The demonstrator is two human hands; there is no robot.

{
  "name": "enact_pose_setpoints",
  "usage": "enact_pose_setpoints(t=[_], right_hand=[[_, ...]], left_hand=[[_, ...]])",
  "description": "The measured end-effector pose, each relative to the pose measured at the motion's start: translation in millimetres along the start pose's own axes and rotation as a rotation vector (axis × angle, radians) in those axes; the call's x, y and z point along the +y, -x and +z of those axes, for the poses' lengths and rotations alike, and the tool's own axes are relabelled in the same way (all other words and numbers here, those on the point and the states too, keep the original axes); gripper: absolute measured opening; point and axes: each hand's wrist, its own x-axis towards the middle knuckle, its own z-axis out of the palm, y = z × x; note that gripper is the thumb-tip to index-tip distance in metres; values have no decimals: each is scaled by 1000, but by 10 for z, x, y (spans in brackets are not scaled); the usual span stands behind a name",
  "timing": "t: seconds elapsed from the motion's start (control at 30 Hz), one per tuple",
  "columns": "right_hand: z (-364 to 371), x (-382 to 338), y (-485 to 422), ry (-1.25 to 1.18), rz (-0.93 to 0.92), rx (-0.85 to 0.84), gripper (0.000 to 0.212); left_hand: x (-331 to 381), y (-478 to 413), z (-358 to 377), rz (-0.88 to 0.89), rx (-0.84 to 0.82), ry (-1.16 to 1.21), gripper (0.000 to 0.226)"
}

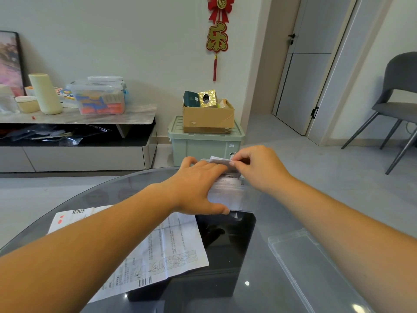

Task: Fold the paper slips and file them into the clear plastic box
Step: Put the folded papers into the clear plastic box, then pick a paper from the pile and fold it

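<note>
Glass table carries everything; a large unfolded sheet lies at its left, a clear lid at its right; the clear plastic box stands between them, part-filled with slips; the left hand rests across it, fingers straight, thumb against the near wall; the right hand pinches a folded slip over the far end. Filing is the step in hand; next, I judge, the slip must slide down among the others.

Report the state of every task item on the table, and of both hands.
clear plastic box, open, slips standing inside.
lid, off, lying flat on the table.
large sheet, unfolded, flat on the table.
folded slip, pinched above the box.
left hand, fingers straight, resting on the box.
right hand, pinching the folded slip.
</note>
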Motion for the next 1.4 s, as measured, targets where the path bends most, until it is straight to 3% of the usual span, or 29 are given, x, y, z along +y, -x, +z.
enact_pose_setpoints(t=[0.17, 0.37, 0.6, 0.83, 0.93, 1.07, 1.4], right_hand=[[36, -56, -10, 40, -44, 71, 19], [91, -68, -44, 220, -82, -91, 26], [128, -39, -62, 107, -22, -16, 21], [86, -120, -52, 330, -87, -179, 39], [59, -142, 6, 291, -114, -188, 37], [35, -107, 93, 208, -127, -58, 38], [52, -31, 233, 203, -164, -203, 45]], left_hand=[[-25, 12, -3, 31, -9, -19, 81], [-15, 18, 14, 41, 57, -74, 87], [-44, 17, 64, 33, 126, -126, 92], [3, 30, 12, 17, 80, -181, 95], [15, 46, 12, 14, 68, -181, 95], [14, 93, 26, -1, 115, -118, 93], [19, 99, 31, -34, 90, -160, 92]])
